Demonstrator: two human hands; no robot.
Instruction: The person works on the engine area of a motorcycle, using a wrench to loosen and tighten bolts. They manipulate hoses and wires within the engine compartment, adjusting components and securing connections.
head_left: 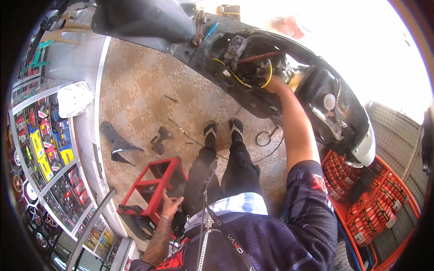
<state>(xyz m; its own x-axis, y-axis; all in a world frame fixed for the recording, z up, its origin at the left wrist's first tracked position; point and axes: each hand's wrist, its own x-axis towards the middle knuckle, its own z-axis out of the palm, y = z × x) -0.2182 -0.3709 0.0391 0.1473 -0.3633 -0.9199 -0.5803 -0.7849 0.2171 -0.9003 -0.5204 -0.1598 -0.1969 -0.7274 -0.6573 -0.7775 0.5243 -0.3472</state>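
A scooter point(246, 100) stands in front of me with its seat area open, showing the engine bay and wiring. My right hand point(273, 85) reaches down into this opening beside a yellow cable point(270, 72); its fingertips are hidden among the parts, so I cannot see what they touch. A loose white connector point(226, 72) lies to the left of the hand. My left hand point(171, 204) is low on the left with thumb and forefinger apart, holding nothing, next to a red metal frame point(156, 186). A wrench point(199, 28) and a blue-handled tool point(211, 30) rest on the scooter's footboard.
On the tiled floor lie a cordless drill point(161, 139), a black plastic panel point(118, 143) and a thin cable point(185, 134). An orange rack point(412, 201) of wrapped tyres point(368, 221) stands at right. A glass display case point(54, 178) with a white cap point(74, 99) lines the left.
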